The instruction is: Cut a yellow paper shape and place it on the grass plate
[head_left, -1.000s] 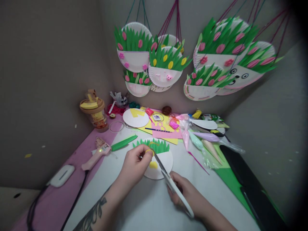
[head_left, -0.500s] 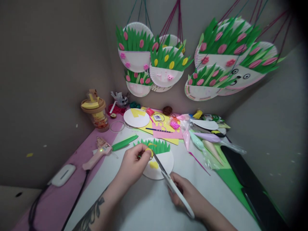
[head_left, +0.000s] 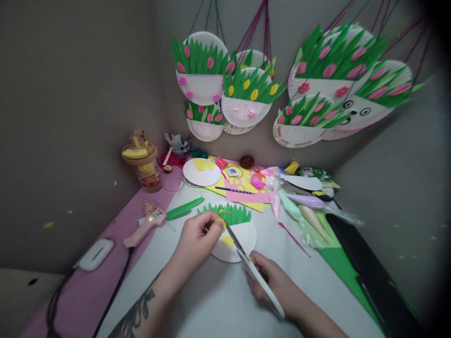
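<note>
While the left hand [head_left: 195,239] pinches a small yellow piece [head_left: 220,222], scissors [head_left: 243,256] in the fisted right hand [head_left: 273,281] bite from five o'clock, risking nicked fingertips.

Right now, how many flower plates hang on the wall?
7 show. Left bunch: top-left plate, back plate, yellow-flower plate, small lower plate. Right bunch: top plate, face plate, lower plate. Another may hide behind the left bunch.
</note>
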`<move>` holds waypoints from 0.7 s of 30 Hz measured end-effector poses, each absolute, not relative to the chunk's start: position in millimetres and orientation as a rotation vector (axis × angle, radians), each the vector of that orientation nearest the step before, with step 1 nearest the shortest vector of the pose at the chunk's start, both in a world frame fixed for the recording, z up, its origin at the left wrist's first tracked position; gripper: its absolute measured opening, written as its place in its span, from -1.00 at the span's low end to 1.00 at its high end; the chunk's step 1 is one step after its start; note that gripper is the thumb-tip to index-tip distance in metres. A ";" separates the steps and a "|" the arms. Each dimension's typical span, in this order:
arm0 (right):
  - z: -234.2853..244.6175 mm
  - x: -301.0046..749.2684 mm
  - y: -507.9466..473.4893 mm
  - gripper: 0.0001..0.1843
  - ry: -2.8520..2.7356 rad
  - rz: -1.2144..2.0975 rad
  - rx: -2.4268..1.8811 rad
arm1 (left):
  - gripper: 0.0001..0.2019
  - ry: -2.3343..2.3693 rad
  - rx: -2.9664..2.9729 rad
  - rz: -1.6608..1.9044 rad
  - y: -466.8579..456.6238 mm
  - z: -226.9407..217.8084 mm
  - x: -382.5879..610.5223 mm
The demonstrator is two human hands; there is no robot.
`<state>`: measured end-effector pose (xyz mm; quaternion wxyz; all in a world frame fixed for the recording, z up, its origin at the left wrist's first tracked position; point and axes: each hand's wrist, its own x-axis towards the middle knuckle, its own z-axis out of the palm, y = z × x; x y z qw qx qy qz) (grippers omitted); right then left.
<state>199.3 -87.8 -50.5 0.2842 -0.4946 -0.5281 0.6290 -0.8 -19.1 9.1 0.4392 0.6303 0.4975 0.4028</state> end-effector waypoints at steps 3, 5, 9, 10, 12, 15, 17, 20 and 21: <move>-51.8 197.4 -87.4 -0.76 -1.416 1.697 -1.321 | -0.77 1.239 1.555 0.994 -19.6 9.2 -4.0; -52.6 195.0 -87.0 -0.75 -1.424 1.705 -1.314 | -0.77 1.243 1.543 0.992 -19.7 9.9 -7.3; -51.4 188.3 -84.9 -0.76 -1.442 1.709 -1.302 | -0.78 1.250 1.532 1.001 -19.8 11.3 -15.4; -51.0 186.7 -84.1 -0.76 -1.450 1.710 -1.300 | -0.78 1.255 1.535 1.003 -19.7 11.5 -17.6; -50.7 184.4 -82.6 -0.77 -1.466 1.714 -1.295 | -0.78 1.267 1.550 1.000 -19.2 11.7 -21.5; -53.1 182.7 -81.3 -0.76 -1.483 1.714 -1.306 | -0.79 1.280 1.583 0.991 -17.9 11.7 -26.0; -55.5 181.9 -81.3 -0.77 -1.493 1.706 -1.321 | -0.79 1.284 1.598 0.987 -17.3 12.0 -28.1; -57.2 181.7 -81.8 -0.78 -1.510 1.687 -1.325 | -0.80 1.300 1.590 0.967 -17.1 12.8 -31.0; -56.7 182.7 -81.5 -0.79 -1.513 1.676 -1.325 | -0.80 1.306 1.584 0.956 -16.9 13.0 -31.9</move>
